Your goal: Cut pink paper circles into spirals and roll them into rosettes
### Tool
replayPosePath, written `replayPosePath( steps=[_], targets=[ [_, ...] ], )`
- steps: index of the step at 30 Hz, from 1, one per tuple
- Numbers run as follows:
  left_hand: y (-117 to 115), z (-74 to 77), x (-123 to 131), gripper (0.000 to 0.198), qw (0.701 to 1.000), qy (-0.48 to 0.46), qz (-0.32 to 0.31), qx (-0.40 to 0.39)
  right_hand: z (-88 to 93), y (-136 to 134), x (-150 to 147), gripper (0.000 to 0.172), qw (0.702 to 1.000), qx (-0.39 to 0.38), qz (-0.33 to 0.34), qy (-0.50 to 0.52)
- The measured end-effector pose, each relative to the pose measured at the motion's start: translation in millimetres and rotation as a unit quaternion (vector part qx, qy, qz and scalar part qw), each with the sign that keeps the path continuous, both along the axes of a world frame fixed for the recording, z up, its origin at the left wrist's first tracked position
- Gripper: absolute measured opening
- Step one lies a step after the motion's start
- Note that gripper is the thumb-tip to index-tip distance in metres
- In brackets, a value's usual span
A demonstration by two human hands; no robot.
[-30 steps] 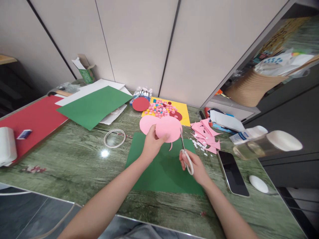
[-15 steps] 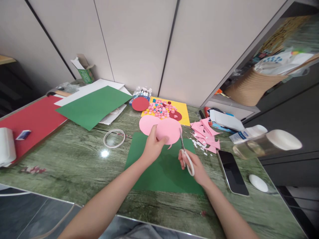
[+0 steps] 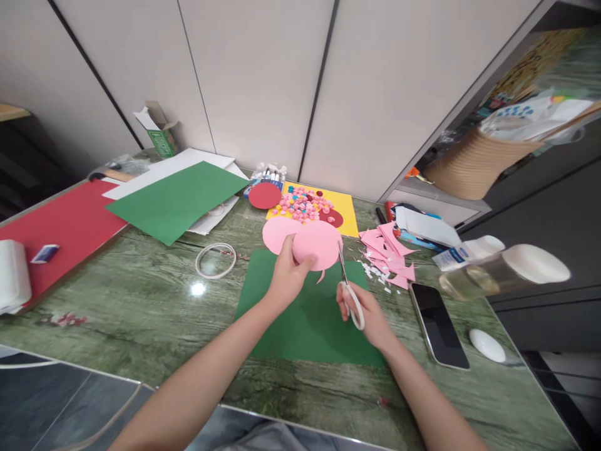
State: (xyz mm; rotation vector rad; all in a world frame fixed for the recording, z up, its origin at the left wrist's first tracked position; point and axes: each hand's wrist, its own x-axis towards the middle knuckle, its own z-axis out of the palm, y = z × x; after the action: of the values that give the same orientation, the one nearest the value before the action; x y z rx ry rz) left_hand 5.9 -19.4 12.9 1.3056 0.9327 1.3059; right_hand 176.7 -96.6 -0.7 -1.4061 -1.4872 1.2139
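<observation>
Between the thumb and fingers of my left hand (image 3: 290, 270) is a round pink paper circle (image 3: 317, 244). My right hand (image 3: 364, 308) is wrapped round the white handles of a pair of scissors (image 3: 353, 305), whose blades meet the circle's right edge. A thin curled pink strip (image 3: 321, 276) hangs under the circle. Another pink circle (image 3: 278, 233) shows just behind and left of it. Below both hands lies a green sheet of paper (image 3: 300, 329).
Pink paper scraps (image 3: 385, 250) lie to the right, near a phone (image 3: 439, 326) and a lidded clear container (image 3: 474, 279). Small beads (image 3: 305, 205) cover a yellow sheet (image 3: 346, 210) behind. A tape ring (image 3: 215, 276), another green sheet (image 3: 181, 197) and a red sheet (image 3: 70, 216) are at left.
Very little differs. The pink circle in my left hand has tilted slightly, and the curled strip below it hangs a little lower. The scissors stay at its right edge.
</observation>
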Motion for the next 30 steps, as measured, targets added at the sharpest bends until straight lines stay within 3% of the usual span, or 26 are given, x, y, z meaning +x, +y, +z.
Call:
replayPosePath(
  steps=[8, 30],
  targets=[
    [0.2, 2.4, -0.9, 0.03, 1.0, -0.015, 0.012, -0.001, -0.1, 0.4, -0.3, 0.034, 1.0, -0.004, -0.001, -0.002],
    [0.1, -2.6, 0.1, 0.04, 0.999, -0.036, -0.018, -0.025, 0.2, -2.4, -2.4, 0.033, 1.0, 0.008, 0.005, -0.018]
  ],
)
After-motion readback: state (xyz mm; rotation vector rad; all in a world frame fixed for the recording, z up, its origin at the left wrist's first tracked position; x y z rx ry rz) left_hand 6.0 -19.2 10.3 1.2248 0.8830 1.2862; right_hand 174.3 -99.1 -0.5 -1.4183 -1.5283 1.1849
